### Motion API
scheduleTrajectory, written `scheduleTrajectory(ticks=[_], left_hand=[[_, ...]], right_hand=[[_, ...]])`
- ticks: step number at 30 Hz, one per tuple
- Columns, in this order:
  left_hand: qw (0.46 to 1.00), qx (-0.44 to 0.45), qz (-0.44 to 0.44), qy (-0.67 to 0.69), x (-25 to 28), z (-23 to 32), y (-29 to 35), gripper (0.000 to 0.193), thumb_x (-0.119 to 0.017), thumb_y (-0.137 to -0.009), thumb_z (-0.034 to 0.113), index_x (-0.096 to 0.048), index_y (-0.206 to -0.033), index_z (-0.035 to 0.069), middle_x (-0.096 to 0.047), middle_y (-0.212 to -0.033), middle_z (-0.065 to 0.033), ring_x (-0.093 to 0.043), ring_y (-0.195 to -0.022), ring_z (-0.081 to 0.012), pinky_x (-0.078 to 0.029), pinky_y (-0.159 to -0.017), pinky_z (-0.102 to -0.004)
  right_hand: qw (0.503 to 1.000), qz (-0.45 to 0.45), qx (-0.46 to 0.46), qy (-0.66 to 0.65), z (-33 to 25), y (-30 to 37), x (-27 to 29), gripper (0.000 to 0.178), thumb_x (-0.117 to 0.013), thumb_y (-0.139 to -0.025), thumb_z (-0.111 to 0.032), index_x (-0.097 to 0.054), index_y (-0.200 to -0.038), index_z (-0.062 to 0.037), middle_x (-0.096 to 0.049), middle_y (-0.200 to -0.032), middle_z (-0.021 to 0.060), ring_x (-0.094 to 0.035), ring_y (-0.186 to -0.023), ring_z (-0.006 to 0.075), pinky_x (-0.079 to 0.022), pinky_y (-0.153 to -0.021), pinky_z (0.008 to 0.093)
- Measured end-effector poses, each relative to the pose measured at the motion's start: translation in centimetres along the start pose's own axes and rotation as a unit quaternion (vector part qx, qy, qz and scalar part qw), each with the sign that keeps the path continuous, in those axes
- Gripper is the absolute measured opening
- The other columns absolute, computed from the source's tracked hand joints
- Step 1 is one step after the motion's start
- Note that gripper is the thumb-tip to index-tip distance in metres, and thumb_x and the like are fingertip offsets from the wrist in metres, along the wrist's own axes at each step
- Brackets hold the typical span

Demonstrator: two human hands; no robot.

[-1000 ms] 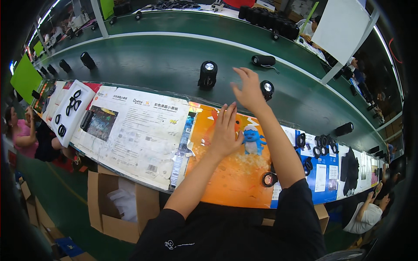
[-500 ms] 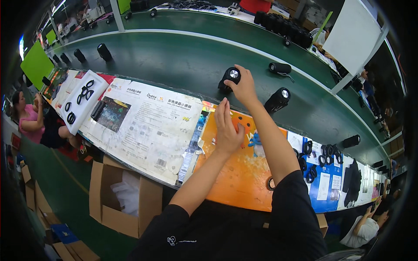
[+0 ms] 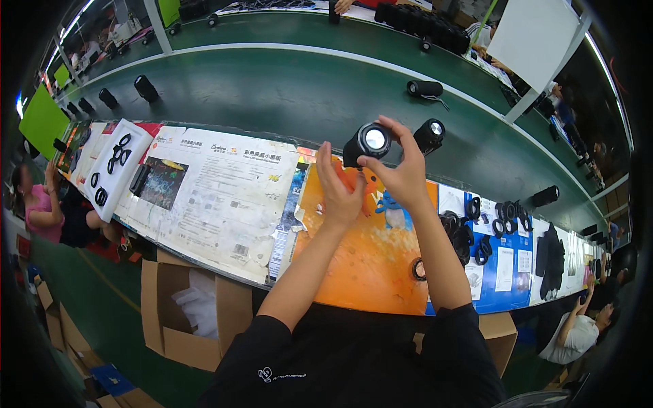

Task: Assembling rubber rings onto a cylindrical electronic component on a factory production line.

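A black cylindrical speaker (image 3: 356,151) with a shiny silver disc on its end is gripped at its right side by my right hand (image 3: 407,178), thumb and fingers around that end. It is tilted, disc end toward me, above the far edge of the orange board (image 3: 367,272). My left hand (image 3: 342,197) is open close to its left side, fingers stretched upward; whether they touch it I cannot tell. Just beyond my right hand, a second black speaker (image 3: 430,136) stands on the green conveyor belt (image 3: 272,88).
A black speaker with a strap (image 3: 424,88) lies farther back on the belt. Black rings (image 3: 462,241) lie to the right, one ring (image 3: 417,269) on the orange board. At left is a white tray (image 3: 139,153) with rings. An open cardboard box (image 3: 235,316) stands below. Other people sit along the line.
My right hand has brought the speaker off the belt toward me, turning its disc end more my way. My left hand has shifted left and spread its fingers beside it.
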State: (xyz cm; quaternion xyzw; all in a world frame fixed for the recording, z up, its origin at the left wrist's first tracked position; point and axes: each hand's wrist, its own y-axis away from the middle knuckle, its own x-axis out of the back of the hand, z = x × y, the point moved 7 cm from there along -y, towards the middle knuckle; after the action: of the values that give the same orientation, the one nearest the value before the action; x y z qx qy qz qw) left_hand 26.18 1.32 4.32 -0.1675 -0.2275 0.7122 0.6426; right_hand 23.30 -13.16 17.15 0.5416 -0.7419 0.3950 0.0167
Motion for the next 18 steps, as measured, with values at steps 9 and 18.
scheduleTrajectory(ticks=[9,18], left_hand=[[0.96,0.024,-0.048,0.274,-1.3,0.7,0.7,0.101,-0.076,-0.084,-0.013,-0.026,-0.171,0.003,-0.041,-0.168,-0.0228,-0.048,-0.153,-0.0339,-0.046,-0.125,-0.0441],[0.957,-0.033,-0.189,0.218,0.0,4.5,0.8,0.083,-0.079,-0.082,-0.012,-0.05,-0.159,0.006,-0.058,-0.155,-0.0158,-0.061,-0.141,-0.0274,-0.054,-0.113,-0.0365]], right_hand=[[0.981,0.066,-0.037,-0.18,0.1,4.3,1.2,0.081,-0.094,-0.089,-0.015,-0.054,-0.159,-0.005,-0.068,-0.139,0.0125,-0.067,-0.13,0.0237,-0.051,-0.116,0.0396],[0.67,0.145,-0.39,-0.615,10.9,11.8,-3.5,0.047,-0.048,-0.114,-0.045,-0.064,-0.144,-0.0125,-0.074,-0.14,0.0093,-0.071,-0.128,0.0288,-0.057,-0.107,0.0478]])
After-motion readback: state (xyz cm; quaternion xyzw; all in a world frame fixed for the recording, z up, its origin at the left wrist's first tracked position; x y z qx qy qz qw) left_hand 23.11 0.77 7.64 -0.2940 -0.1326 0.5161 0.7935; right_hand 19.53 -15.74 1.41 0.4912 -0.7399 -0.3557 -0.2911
